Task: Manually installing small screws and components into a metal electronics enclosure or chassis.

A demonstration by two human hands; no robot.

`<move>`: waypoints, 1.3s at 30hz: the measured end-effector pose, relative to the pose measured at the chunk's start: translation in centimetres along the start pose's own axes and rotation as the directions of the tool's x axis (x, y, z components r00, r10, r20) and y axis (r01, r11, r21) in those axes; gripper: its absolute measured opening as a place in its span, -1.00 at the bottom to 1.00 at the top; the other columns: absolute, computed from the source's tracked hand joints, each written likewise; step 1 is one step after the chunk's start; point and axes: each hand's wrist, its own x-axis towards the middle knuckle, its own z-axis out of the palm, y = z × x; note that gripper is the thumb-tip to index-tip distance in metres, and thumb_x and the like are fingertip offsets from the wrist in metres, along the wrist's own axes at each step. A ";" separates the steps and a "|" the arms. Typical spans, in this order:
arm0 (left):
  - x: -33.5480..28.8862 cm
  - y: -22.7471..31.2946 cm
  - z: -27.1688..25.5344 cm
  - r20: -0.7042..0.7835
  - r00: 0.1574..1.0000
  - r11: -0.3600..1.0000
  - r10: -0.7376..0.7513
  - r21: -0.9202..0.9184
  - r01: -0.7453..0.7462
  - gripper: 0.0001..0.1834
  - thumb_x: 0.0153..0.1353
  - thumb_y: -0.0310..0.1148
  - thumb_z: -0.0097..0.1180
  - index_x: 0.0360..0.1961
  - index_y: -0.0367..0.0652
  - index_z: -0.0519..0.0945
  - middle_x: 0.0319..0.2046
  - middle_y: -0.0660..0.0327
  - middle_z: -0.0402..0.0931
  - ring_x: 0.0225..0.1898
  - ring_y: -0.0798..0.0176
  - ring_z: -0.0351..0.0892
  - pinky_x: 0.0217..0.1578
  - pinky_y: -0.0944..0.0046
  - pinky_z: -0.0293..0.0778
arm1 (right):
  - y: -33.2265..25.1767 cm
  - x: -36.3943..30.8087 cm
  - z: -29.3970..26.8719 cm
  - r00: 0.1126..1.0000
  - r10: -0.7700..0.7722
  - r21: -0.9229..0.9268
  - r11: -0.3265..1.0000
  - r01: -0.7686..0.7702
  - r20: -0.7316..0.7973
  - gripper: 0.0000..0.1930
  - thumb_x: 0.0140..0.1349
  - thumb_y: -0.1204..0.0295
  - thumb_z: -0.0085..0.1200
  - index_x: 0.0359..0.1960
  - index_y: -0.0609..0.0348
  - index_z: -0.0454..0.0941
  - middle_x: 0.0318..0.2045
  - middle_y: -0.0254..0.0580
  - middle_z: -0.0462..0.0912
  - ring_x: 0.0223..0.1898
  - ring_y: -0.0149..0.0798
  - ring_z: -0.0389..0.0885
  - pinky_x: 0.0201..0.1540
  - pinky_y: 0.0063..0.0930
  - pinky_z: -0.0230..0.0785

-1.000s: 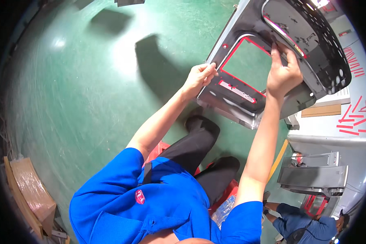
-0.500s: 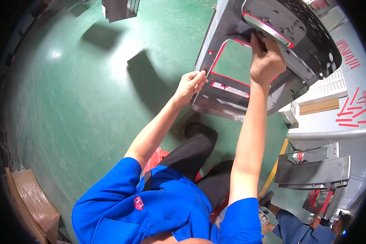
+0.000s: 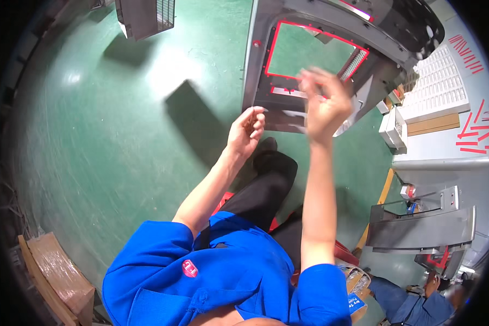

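Note:
A large dark grey moulded panel (image 3: 263, 89) stands in front of me, with a rectangular window edged in red strip and a narrower red-edged slot below it. My left hand (image 3: 245, 130) is curled near the panel's lower left edge. Small brownish pieces (image 3: 250, 125) lie in its palm, too small to name. My right hand (image 3: 328, 106) is raised before the slot and the lower right of the window, apparently clear of the panel. Motion smears its fingers, so I cannot see whether anything is between them.
A grey table (image 3: 434, 149) at right carries loose red strips (image 3: 475, 130) and a white ribbed tray (image 3: 434, 81). Below it are more grey panels (image 3: 424, 228) and a co-worker (image 3: 418, 304). A dark grille part (image 3: 145, 19) is at upper left, a wrapped carton (image 3: 57, 271) at lower left.
My right hand has come down and back from the panel's upper recess. The left hand has left the panel's edge and turned, showing brownish pieces in the palm. The panel appears higher and farther left.

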 end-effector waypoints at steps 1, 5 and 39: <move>-0.2 -1.0 0.1 -0.093 0.995 0.993 -0.038 -0.117 0.027 -0.71 0.33 -0.29 -0.18 -0.21 -0.28 0.51 -0.42 0.22 0.50 -0.47 0.40 0.45 -0.52 0.47 0.39 | -0.2 -2.4 -0.4 0.982 0.069 0.032 0.997 -0.075 0.174 -0.88 -0.06 0.38 0.23 -0.51 0.14 0.63 -0.49 -0.22 0.63 -0.50 -0.21 0.57 -0.40 -0.40 0.36; 0.2 -5.1 -0.9 -0.082 0.994 0.986 -0.070 -0.158 0.056 -0.69 0.29 -0.34 -0.16 -0.10 -0.35 0.49 -0.08 0.01 0.49 0.04 0.07 0.42 0.10 0.10 0.33 | 1.6 -11.4 -1.6 0.763 0.330 -0.329 0.930 -0.162 0.556 -0.85 -0.03 0.37 0.20 -0.43 0.14 0.59 -0.47 -0.21 0.56 -0.40 -0.14 0.57 -0.33 -0.31 0.42; 2.6 -13.2 -5.3 0.038 0.998 -0.839 0.051 0.544 0.022 -0.09 -0.06 -0.55 -0.08 0.36 0.17 -0.07 -0.51 -0.10 0.54 -0.43 -0.09 0.59 -0.36 -0.01 0.50 | 15.7 -21.7 -11.1 0.379 0.922 0.638 0.250 -0.728 0.072 -0.87 0.04 0.65 0.12 -0.35 0.43 0.50 -0.49 -0.11 0.59 -0.48 -0.29 0.61 -0.42 -0.50 0.51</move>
